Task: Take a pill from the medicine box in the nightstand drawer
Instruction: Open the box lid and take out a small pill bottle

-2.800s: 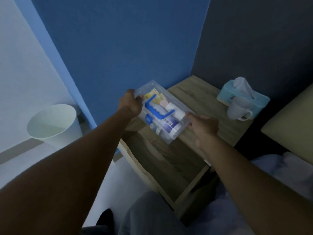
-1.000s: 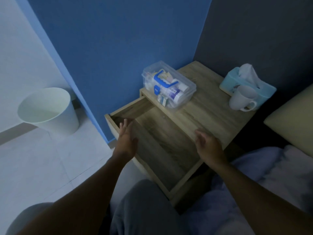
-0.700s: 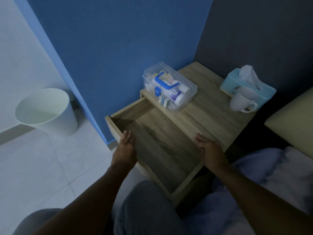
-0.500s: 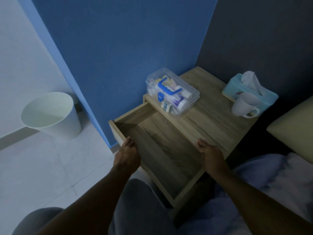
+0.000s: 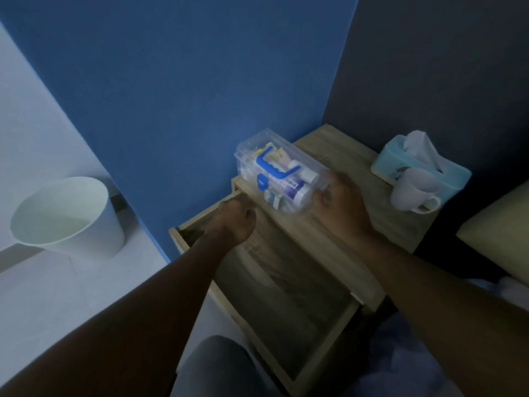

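Observation:
The clear plastic medicine box with a blue handle lies on the wooden nightstand top, at its left front corner. Bottles and packets show through its shut lid. My right hand grips the box's right end, which looks blurred. My left hand hovers over the back left of the open drawer, just in front of the box, fingers curled with nothing visible in them. The drawer's wooden bottom is bare.
A white mug and a light blue tissue box stand at the nightstand's back right. A white bin sits on the floor to the left. A pillow and bedding lie on the right. My knee is below the drawer.
Both hands left the drawer's front edge and reached forward. The right hand now holds the box's right end; the left hand is curled near the box's front.

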The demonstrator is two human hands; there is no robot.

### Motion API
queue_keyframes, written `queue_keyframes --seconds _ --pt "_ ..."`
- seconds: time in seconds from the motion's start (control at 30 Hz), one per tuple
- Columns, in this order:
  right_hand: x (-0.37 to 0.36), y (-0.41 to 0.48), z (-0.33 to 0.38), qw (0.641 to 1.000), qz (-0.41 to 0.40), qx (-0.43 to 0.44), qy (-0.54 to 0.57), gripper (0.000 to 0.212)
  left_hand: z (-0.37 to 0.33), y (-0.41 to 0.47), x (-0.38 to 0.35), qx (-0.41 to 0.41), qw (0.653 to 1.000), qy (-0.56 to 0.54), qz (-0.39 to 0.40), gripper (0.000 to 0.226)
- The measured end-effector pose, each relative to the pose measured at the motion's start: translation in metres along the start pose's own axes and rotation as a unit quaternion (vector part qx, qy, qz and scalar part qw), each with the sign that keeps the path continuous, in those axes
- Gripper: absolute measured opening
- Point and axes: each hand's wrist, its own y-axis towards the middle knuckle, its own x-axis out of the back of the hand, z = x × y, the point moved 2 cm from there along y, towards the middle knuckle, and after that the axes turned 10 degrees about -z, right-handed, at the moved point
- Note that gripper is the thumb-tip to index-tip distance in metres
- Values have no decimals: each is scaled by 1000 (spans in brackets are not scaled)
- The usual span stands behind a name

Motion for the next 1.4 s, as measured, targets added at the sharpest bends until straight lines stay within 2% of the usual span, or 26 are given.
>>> queue_keyframes --seconds 0.1,0.17,0.27,0.37,0.53,0.57,0.7,0.83,0.87,0.93,1.03,1.17,1.23,1.3,1.37,1.4 --pt "-19 29 2 999 36 -19 -14 59 -12 38 0 56 996 -59 -27 51" --pt "-30 38 -1 997 61 -28 -36 71 -16 58 -4 101 989 -101 -43 53" --pt "-42 38 -10 994 83 -43 -55 79 -19 75 -15 156 972 -163 -61 50" --pt "-46 33 -15 996 67 -32 -52 80 -16 79 -29 218 941 -252 -62 57" --pt "-45 33 -17 997 57 -28 -49 81 -10 72 -38 251 895 -349 -121 28" --pt "-45 32 -17 997 58 -24 -51 81 -8 70 -38 256 891 -353 -126 27" --pt "-44 32 -17 996 62 -18 -55 81 -7 65 -35 251 900 -330 -139 36" --pt "-44 35 -19 993 84 -20 -75 96 -3 63 -33 238 901 -332 -148 18" --pt "-45 35 -20 991 95 -20 -88 105 -1 61 -33 220 907 -326 -151 14" --pt "-46 37 -19 988 114 -25 -106 123 5 54 -33 157 936 -276 -151 25" --pt "-45 39 -21 985 122 -27 -117 134 6 46 -39 40 980 -150 -126 37" --pt "-38 43 -14 982 130 -34 -132 126 2 46 -40 -1 999 -28 -43 48" --pt "-28 47 -10 985 122 -44 -118 116 -1 44 -38 -13 1000 -9 -6 49" --pt "-13 55 -6 991 99 -74 -41 98 -4 46 -35 -8 1000 -14 15 49" --pt "5 66 -5 992 74 -88 45 75 -6 49 -33 11 1000 -3 25 65" --pt "13 74 -3 994 63 -66 61 62 -8 50 -31 3 1000 12 21 74"
